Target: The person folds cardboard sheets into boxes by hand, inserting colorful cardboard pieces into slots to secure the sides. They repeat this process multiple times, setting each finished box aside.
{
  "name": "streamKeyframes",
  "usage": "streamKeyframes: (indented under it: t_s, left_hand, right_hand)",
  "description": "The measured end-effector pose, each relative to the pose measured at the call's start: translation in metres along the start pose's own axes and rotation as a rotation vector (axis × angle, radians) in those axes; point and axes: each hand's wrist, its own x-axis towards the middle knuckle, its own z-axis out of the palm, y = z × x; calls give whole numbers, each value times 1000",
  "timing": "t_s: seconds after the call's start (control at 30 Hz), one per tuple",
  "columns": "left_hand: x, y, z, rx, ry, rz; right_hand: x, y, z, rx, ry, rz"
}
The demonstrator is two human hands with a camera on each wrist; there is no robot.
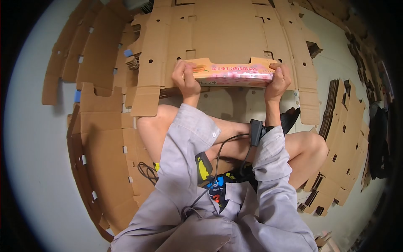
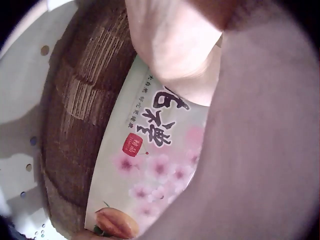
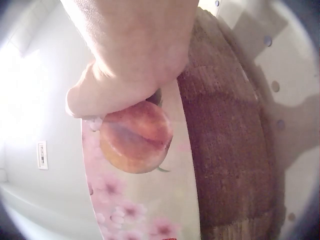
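A cardboard strip with pink blossoms, peaches and red and dark lettering stretches across the near edge of a large flat brown cardboard sheet. My left hand grips its left end, thumb on the near side. At the other end my right hand grips it likewise. Up close in the left wrist view, the printed face shows dark characters and a red stamp beneath the left thumb. A printed peach lies just below the right thumb in the right wrist view. Fingers behind the strip are hidden.
Layered cardboard edges lie under the strip. More flattened brown cartons lie on the left, with stacked cut-out cartons on the right. Bent legs are close below the hands; a black cable runs over the lap.
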Motion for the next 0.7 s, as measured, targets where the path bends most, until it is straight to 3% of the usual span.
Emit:
streamKeyframes:
  t_s: [0.17, 0.27, 0.3, 0.4, 0.43, 0.53, 0.63, 0.7]
  left_hand:
    - [-7, 14, 7, -88, 73, -38]
    - [-17, 35, 21, -238, 399, -203]
    - [-22, 38, 15, -216, 337, -201]
    - [-40, 28, -5, -323, 112, -477]
    - [-41, 38, -3, -229, 215, -566]
    - [-44, 16, 7, -238, 431, -522]
    - [-45, 5, -7, -565, 296, -658]
    - [-40, 19, -12, -555, 126, -611]
  right_hand:
    - [-6, 2, 2, 83, 22, 5]
    - [-16, -24, 4, -107, 178, -23]
    - [-18, -29, 1, -5, 167, 76]
    - [-30, -37, -6, 302, 115, 388]
    - [-32, -22, -10, 375, 79, 402]
    - [-34, 1, -23, 590, -110, 548]
    - [-28, -1, -26, 544, -207, 546]
    - [-27, -6, -26, 574, -186, 549]
